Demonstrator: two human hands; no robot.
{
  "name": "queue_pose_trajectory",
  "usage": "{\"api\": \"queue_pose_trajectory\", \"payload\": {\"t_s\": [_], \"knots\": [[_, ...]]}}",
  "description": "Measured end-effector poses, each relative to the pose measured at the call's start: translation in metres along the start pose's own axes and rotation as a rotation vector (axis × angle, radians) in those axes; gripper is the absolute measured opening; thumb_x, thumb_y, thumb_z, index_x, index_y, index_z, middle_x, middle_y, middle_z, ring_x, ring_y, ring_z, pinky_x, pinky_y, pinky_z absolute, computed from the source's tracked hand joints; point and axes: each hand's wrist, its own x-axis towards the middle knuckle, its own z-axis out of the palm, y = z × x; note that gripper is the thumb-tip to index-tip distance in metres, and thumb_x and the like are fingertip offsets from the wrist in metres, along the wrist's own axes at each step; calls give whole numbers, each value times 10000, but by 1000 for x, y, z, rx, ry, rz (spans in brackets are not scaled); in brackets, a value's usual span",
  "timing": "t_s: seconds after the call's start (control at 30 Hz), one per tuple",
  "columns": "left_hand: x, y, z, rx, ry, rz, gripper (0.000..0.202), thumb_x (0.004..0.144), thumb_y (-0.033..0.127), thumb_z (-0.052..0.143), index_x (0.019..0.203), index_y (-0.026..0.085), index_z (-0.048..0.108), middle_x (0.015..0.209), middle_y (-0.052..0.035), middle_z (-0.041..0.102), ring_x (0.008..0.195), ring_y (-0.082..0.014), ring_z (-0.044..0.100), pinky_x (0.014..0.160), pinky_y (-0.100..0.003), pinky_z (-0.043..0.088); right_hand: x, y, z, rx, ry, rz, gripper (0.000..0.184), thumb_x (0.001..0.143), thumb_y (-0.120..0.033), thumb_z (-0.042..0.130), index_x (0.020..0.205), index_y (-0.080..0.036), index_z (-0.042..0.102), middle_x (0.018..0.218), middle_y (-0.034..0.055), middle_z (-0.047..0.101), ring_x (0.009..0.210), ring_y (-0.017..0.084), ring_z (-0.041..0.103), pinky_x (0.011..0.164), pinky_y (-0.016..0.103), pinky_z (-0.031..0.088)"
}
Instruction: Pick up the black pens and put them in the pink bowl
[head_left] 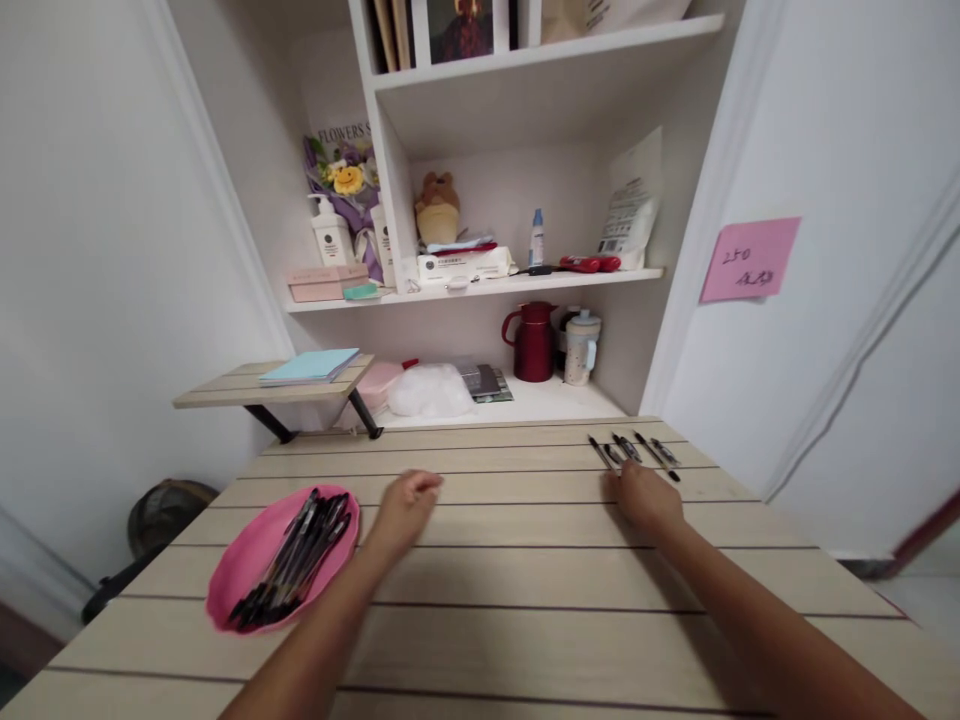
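A pink plate [240,570] lies at the left of the wooden table and holds several black pens [294,558]. My left hand [405,505] hovers over the table just right of the plate, fingers loosely curled, with nothing visible in it. My right hand [645,495] rests on the table at the far right. Its fingertips touch a row of several black pens [637,450] laid side by side near the table's back edge. Whether those fingers pinch a pen is hidden.
Behind the table stand white shelves with a red jug [533,342], a white mug [582,348], bottles and a plush bear [437,208]. A small raised stand [225,388] with a blue notebook [309,367] sits back left. A pink note [748,259] hangs on the right wall.
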Motion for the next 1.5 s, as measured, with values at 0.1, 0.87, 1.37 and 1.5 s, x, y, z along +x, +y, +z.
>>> {"api": "queue_pose_trajectory", "payload": {"t_s": [0.1, 0.87, 1.37, 1.5], "knots": [[2, 14, 68, -337, -226, -168, 143, 656, 245, 600, 759, 162, 655, 693, -31, 626, 674, -148, 564, 630, -249, 427, 5, -9, -1, 69, -18, 37, 285, 807, -290, 374, 875, -130, 600, 891, 207, 648, 839, 292, 616, 689, 398, 426], [20, 16, 165, -1277, -305, -505, 304, 733, 459, 553, 868, 195, 485, 525, 67, 400, 338, -22, 237, 352, -151, 133, 83, 1, -17, 96, 23, -3, 131, 665, -204, 574, 721, -104, 638, 898, 229, 647, 891, 311, 600, 728, 389, 421], [17, 17, 168, -1030, -580, -313, 320, 722, 425, 575, 886, 159, 504, 561, 53, 465, 339, -14, 312, 339, -164, 123, 47, -20, -24, 1006, 143, -30, 343, 734, -492, 496, 771, -157, 561, 609, 40, 606, 523, 126, 533, 487, 237, 425], [17, 17, 168, -1006, -581, -291, 332, 729, 432, 563, 887, 145, 511, 556, 54, 472, 332, -11, 314, 335, -165, 129, 18, -16, -16, 1161, 102, -42, 335, 702, -486, 548, 777, -159, 562, 573, 11, 583, 495, 114, 509, 474, 227, 396]]}}
